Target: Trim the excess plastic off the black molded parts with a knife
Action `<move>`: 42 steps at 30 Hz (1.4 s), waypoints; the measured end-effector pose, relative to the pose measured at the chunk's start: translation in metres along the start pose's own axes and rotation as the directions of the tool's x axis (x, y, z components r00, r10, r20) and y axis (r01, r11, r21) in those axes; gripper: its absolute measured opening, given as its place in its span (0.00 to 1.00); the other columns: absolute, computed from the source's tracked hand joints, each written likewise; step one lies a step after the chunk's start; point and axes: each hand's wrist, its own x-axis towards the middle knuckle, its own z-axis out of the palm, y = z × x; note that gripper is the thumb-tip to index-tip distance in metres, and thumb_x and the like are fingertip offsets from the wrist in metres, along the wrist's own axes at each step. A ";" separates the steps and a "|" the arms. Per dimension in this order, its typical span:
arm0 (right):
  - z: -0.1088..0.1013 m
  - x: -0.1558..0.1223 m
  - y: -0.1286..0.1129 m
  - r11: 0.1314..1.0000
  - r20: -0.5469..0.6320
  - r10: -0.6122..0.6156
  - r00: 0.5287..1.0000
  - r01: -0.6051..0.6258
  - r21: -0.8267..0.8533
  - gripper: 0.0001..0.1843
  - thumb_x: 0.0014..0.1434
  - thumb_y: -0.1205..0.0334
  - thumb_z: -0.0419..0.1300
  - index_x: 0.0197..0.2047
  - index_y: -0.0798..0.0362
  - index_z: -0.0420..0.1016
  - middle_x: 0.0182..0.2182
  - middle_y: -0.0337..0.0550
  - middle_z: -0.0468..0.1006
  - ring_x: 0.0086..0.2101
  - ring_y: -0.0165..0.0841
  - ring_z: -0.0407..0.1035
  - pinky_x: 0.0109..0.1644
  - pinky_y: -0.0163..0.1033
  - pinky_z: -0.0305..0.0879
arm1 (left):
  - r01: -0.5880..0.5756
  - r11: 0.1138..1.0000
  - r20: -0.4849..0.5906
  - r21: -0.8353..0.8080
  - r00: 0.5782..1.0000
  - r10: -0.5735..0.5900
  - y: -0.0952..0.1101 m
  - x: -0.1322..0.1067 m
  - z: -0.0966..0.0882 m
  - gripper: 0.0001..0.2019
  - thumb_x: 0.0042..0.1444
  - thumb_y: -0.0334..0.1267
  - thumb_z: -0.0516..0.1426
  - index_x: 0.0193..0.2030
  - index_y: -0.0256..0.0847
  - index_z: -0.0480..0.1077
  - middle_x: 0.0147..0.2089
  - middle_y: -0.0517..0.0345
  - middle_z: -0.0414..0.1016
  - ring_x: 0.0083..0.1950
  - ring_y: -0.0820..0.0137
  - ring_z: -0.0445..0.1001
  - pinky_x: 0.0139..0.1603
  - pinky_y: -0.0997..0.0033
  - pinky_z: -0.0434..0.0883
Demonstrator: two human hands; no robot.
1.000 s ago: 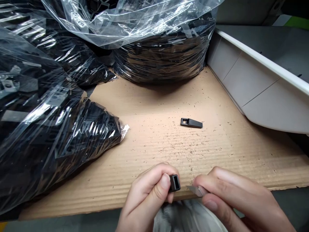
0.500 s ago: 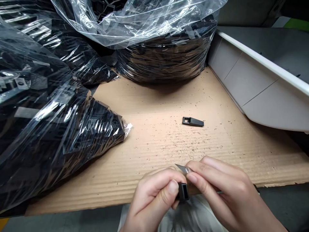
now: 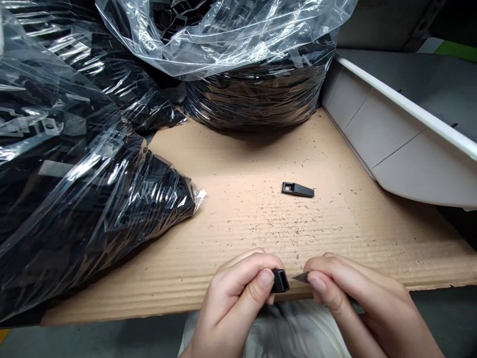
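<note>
My left hand [image 3: 238, 298] is closed around a small black plastic part [image 3: 281, 281], whose hollow rectangular end faces right and up. Between the thumb and fingers of my right hand [image 3: 361, 298] is a craft knife blade [image 3: 301, 277], its point aimed left at the part with a small gap between them. The knife's handle is hidden inside the hand. Farther up the cardboard lies a second black plastic part [image 3: 298, 189], long and tapered with a square opening at its left end.
Thin black shavings are scattered over the cardboard sheet [image 3: 231, 219]. Clear plastic bags [image 3: 156, 184] of black parts fill the left, and another bag [image 3: 257, 94] stands at the back. A grey-white bin [image 3: 387, 129] with a raised rim is on the right.
My right hand has drawn the knife blade away to the right and slightly down from the held part. My left hand and its part have risen slightly. The loose part stays put.
</note>
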 end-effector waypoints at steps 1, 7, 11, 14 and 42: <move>0.001 0.002 -0.001 1.000 0.007 -0.006 1.000 0.006 0.002 0.09 0.58 0.71 0.49 0.29 0.52 0.66 0.21 0.34 0.68 0.21 0.25 0.64 0.24 0.30 0.60 | -0.002 1.000 -0.003 0.009 1.000 0.002 0.000 -0.001 0.000 0.11 0.57 0.35 0.51 0.26 0.40 0.70 0.22 0.62 0.60 0.26 0.73 0.61 0.27 0.75 0.58; 0.005 0.004 -0.004 0.999 0.106 0.010 0.994 -0.014 0.037 0.11 0.59 0.72 0.48 0.28 0.53 0.66 0.21 0.35 0.68 0.22 0.25 0.64 0.25 0.30 0.59 | -0.008 0.999 -0.035 0.042 0.999 0.009 0.000 -0.002 0.001 0.10 0.56 0.34 0.51 0.26 0.40 0.69 0.23 0.62 0.61 0.26 0.73 0.62 0.27 0.76 0.59; 0.006 -0.006 -0.001 0.999 0.192 -0.020 0.981 0.012 0.044 0.11 0.59 0.68 0.50 0.26 0.52 0.65 0.19 0.33 0.65 0.20 0.24 0.62 0.22 0.29 0.58 | -0.070 0.991 -0.091 0.117 0.993 0.081 -0.001 -0.001 0.002 0.07 0.56 0.33 0.53 0.32 0.43 0.72 0.26 0.62 0.67 0.25 0.75 0.65 0.28 0.78 0.63; 0.005 -0.011 0.001 0.997 0.062 -0.008 0.998 0.003 0.077 0.06 0.57 0.69 0.52 0.37 0.50 0.68 0.23 0.34 0.69 0.24 0.25 0.67 0.26 0.28 0.64 | -0.101 0.982 -0.116 0.157 0.986 0.120 -0.001 -0.001 0.003 0.08 0.53 0.30 0.56 0.36 0.47 0.73 0.30 0.63 0.71 0.29 0.73 0.70 0.31 0.77 0.66; 0.013 -0.008 -0.010 0.772 0.302 0.480 0.824 -0.560 0.302 0.19 0.61 0.57 0.44 0.19 0.52 0.56 0.11 0.29 0.52 0.14 0.22 0.51 0.18 0.29 0.49 | -0.530 0.502 -0.037 0.684 0.662 0.749 -0.029 -0.003 0.009 0.11 0.50 0.19 0.56 0.40 0.32 0.72 0.39 0.56 0.73 0.39 0.73 0.73 0.43 0.79 0.70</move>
